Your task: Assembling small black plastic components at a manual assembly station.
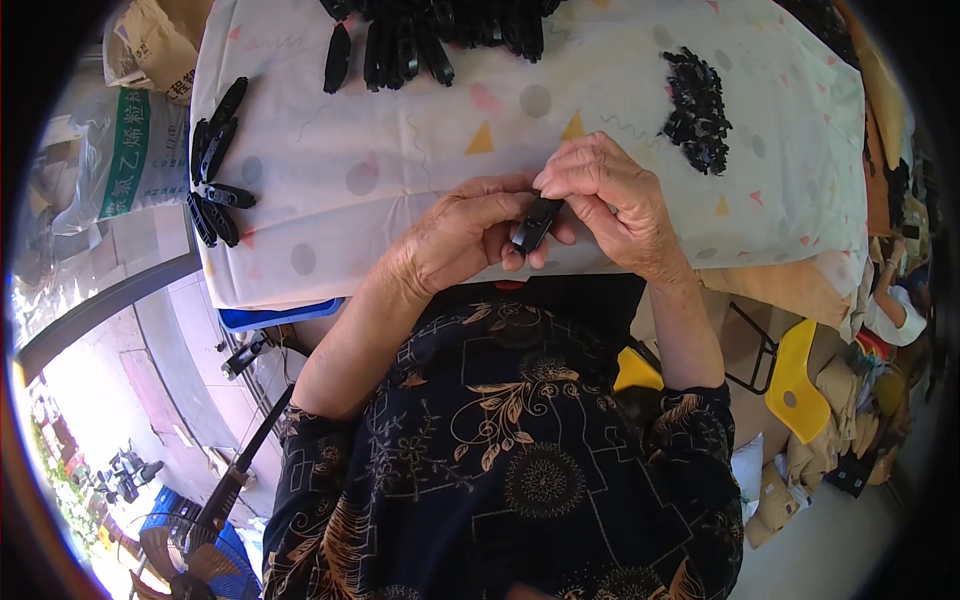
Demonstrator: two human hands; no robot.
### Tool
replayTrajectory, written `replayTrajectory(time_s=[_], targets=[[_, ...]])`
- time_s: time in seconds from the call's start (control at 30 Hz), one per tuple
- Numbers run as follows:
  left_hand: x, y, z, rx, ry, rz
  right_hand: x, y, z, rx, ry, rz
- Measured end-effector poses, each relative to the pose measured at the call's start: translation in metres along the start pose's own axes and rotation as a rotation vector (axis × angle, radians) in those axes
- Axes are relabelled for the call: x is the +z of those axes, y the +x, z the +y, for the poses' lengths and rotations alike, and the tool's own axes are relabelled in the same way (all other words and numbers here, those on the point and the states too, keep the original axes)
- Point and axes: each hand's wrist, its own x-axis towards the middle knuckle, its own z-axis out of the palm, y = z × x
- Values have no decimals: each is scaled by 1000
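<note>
Close in front of me, over the table's near edge, my left hand (465, 228) is closed round a black plastic part (537, 224), long and narrow with a recess near one end. The fingers of my right hand (620, 205) pinch at the part's far end; whether a smaller piece is between them is hidden. A pile of similar long black parts (410, 45) lies at the table's far edge. Several more long parts (215, 150) are grouped at the left edge. To the right sits a heap of small black pieces (697, 110).
A pale patterned cloth (350, 240) covers the table. A blue tray (280, 315) shows under its near left edge. Yellow chairs (795, 385) stand at the right, with another person (895, 310) beyond. A fan (190, 550) is at lower left, sacks (140, 150) at upper left.
</note>
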Motion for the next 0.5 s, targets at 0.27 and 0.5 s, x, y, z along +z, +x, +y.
replayTrajectory(time_s=[0.27,0.5], targets=[[-2,-2,1,-9,90,-104,2,-4,6,-18,3,-15],[13,3,-5,144,406,64,8,-21,2,154,53,169]])
